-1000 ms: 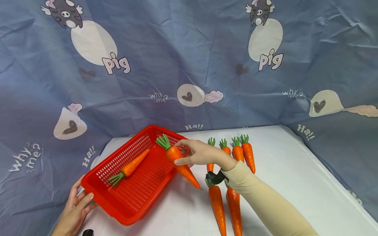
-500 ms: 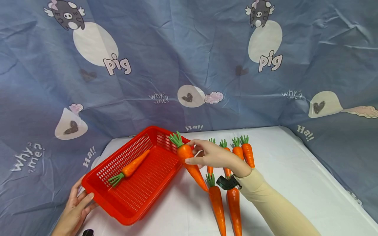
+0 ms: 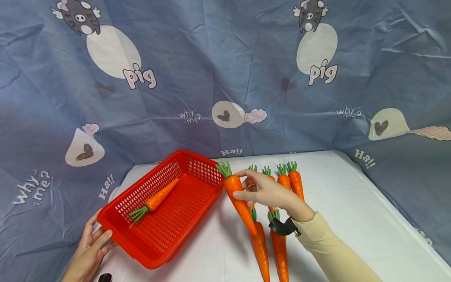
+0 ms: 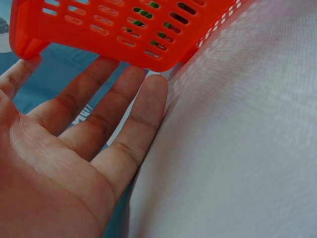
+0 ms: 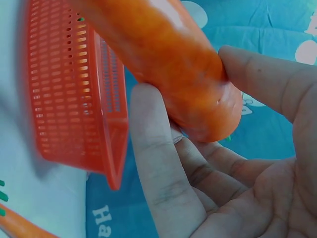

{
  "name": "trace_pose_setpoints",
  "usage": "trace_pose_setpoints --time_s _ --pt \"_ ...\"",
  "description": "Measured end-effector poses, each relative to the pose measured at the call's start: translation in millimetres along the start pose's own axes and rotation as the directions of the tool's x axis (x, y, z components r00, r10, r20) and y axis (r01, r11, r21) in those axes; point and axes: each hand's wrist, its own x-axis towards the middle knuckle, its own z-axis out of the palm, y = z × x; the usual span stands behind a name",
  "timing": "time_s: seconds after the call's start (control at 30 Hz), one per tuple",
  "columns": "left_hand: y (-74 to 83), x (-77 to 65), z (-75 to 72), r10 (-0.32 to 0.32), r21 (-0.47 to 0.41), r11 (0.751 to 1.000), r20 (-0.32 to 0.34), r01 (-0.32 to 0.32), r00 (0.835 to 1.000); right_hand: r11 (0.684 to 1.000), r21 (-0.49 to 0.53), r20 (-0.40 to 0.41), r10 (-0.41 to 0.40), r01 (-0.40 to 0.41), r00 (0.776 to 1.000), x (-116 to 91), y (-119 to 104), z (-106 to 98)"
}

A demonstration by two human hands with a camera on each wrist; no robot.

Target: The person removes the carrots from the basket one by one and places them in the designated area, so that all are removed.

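In the head view, my right hand (image 3: 266,190) holds a carrot (image 3: 239,201) with green tops between thumb and fingers, just right of the red plastic basket (image 3: 197,231). The carrot's thick end (image 5: 205,99) fills the middle of the right wrist view. My left hand (image 3: 89,248) holds the basket's near left corner, thumb on the rim. Its other fingers (image 4: 126,124) reach out, fairly straight, by the basket's lower edge in the left wrist view. One carrot (image 3: 156,199) lies in the basket, along its left side.
Right of the basket, several carrots lie on the white table (image 3: 338,211), including a far-right carrot (image 3: 296,184) and a near carrot (image 3: 280,250). My right arm partly covers some. A blue printed cloth (image 3: 225,78) hangs behind. A small black object (image 3: 105,277) sits at the bottom edge.
My right hand has moved right with the carrot, from over the basket's right rim to beside the basket. My left hand and the basket have stayed put.
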Motion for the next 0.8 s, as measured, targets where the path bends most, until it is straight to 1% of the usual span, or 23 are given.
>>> trace_pose_setpoints --time_s 0.2,0.47,0.53,0.7,0.77,0.8 --pt "-1.2 -1.3 -0.4 0.011 -0.001 1.000 0.007 -0.011 1.000 0.998 0.059 -0.015 0.030 -0.030 0.999 -7.4 5.9 -2.8" --pt "-1.9 -3.0 -1.1 0.017 -0.004 1.000 0.010 -0.017 1.000 0.997 0.075 -0.036 0.015 -0.012 0.999 -15.0 15.9 -5.3" --pt "-1.6 -2.6 -1.0 0.008 -0.003 1.000 0.004 -0.008 1.000 0.997 0.075 -0.044 0.015 -0.011 0.999 -17.0 18.2 -6.4" --pt "1.0 -0.2 -0.4 -0.053 0.020 0.998 -0.041 0.054 0.998 0.997 0.076 -0.082 0.035 -0.029 0.996 -23.4 22.6 -9.6" --pt "1.3 0.0 -0.2 -0.059 0.020 0.998 -0.043 0.060 0.997 0.997 0.075 -0.096 0.042 -0.035 0.994 -26.1 24.3 -10.6" --pt "1.0 -0.2 0.0 -0.049 0.016 0.999 -0.037 0.050 0.998 0.997 0.074 -0.099 0.042 -0.035 0.994 -27.4 25.3 -11.1"
